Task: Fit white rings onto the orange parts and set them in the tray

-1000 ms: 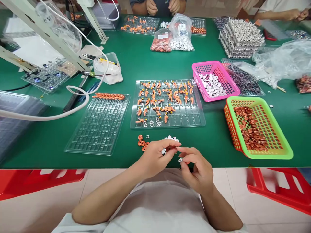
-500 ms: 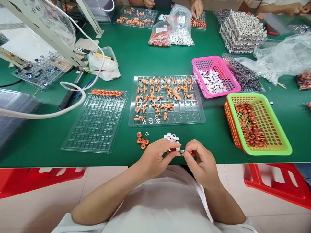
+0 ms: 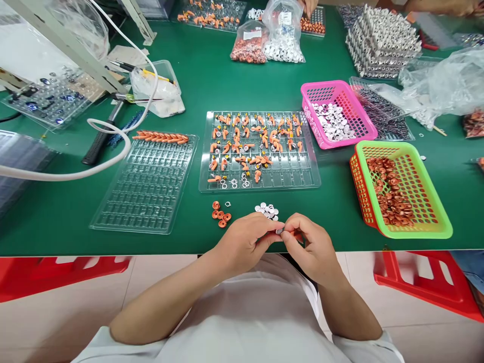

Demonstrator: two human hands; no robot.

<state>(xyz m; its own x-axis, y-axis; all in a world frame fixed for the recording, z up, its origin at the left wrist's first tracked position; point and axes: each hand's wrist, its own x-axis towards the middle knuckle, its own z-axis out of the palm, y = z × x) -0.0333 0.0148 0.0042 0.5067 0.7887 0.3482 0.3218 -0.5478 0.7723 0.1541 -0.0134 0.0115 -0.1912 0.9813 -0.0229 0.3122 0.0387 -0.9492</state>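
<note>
My left hand (image 3: 244, 242) and my right hand (image 3: 312, 247) meet at the table's front edge, both pinched around a small piece (image 3: 280, 231) that looks white and grey. A bit of orange shows between my right fingers; the rest is hidden. Just beyond my fingertips lies a pile of white discs (image 3: 266, 209). Left of it are several copper-coloured cups (image 3: 220, 215) and a small ring (image 3: 227, 204). A clear tray (image 3: 291, 177) holding orange curved parts lies beyond them.
A second clear tray (image 3: 139, 189) lies left, near a hammer (image 3: 104, 133) and a white cable (image 3: 71, 176). At right stand a pink basket (image 3: 353, 142) and a green basket (image 3: 434, 235). Filled bags (image 3: 247, 48) and a co-worker's hand (image 3: 309, 6) are at the back.
My fingertips have come together, closing the small gap between my two hands around the piece. The view has tilted slightly downward, so the scene sits a little higher.
</note>
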